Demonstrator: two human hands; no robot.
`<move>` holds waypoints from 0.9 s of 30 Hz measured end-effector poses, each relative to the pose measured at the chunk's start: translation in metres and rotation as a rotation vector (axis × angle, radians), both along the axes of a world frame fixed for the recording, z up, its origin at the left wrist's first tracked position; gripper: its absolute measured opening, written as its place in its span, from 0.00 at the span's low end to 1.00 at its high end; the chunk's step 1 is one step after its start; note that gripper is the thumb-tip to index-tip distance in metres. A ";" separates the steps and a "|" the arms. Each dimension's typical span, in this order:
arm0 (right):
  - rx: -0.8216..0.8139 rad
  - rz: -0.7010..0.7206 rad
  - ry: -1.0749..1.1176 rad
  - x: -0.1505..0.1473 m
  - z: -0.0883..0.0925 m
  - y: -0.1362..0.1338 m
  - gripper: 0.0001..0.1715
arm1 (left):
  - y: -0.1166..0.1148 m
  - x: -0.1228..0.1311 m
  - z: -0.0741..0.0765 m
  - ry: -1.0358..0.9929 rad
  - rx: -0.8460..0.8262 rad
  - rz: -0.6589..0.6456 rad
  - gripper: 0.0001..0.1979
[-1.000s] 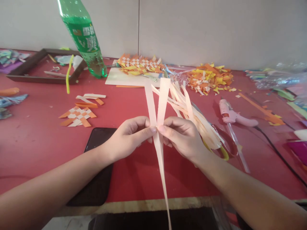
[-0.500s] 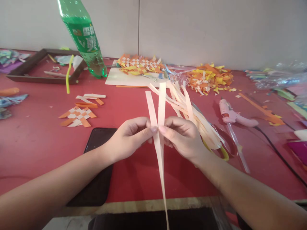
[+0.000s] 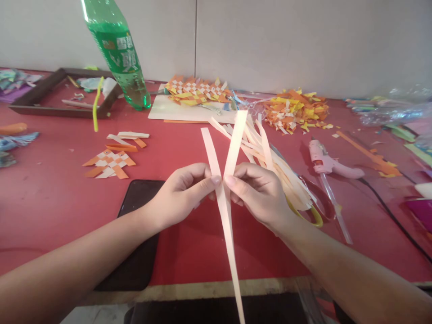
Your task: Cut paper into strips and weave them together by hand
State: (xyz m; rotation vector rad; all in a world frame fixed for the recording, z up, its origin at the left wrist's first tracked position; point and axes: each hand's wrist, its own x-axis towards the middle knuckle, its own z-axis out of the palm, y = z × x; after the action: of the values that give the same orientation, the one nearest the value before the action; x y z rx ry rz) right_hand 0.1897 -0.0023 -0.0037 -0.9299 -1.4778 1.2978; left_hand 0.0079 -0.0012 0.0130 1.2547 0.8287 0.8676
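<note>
Between thumb and fingers, my left hand pinches a long cream paper strip whose upper end leans left. My right hand pinches the strip beside it, where the other upper end leans right. Together the two ends form a V above my thumbs, and the lower length hangs past the table edge. Whether it is one strip torn lengthwise or two laid together, I cannot tell. Behind my right hand lies a bundle of loose cream strips, with a yellow scissor handle partly under it.
A black phone lies under my left forearm. Left of it are a woven orange-and-white paper piece, a dark frame and a green bottle. At right sits a pink glue gun with its cord; orange paper scraps are piled behind.
The upper ends of the strip have spread into a wider V, the right one tilting further right. Both hands stay in nearly the same place, still pinching.
</note>
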 end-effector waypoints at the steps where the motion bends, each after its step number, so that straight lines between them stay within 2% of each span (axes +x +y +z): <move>1: 0.000 -0.008 -0.002 0.000 0.000 0.000 0.12 | 0.000 0.000 0.000 0.003 0.003 0.009 0.14; 8: -0.059 -0.018 0.029 0.001 0.000 0.002 0.11 | 0.000 -0.002 0.000 -0.012 -0.011 -0.057 0.13; 13: -0.158 0.057 0.072 0.005 -0.004 0.002 0.13 | 0.001 -0.002 -0.003 -0.030 -0.015 -0.113 0.07; 17: -0.185 0.122 0.084 0.006 -0.005 0.002 0.14 | 0.000 -0.001 -0.003 -0.062 -0.038 -0.088 0.07; 27: -0.146 0.084 0.070 0.003 -0.002 0.001 0.14 | -0.001 0.000 -0.001 -0.041 -0.055 -0.011 0.10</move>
State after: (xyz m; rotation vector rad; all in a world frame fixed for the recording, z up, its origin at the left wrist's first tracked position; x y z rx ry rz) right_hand 0.1930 -0.0015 -0.0059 -0.9144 -1.3952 1.5014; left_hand 0.0079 -0.0020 0.0119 1.1886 0.8074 0.8535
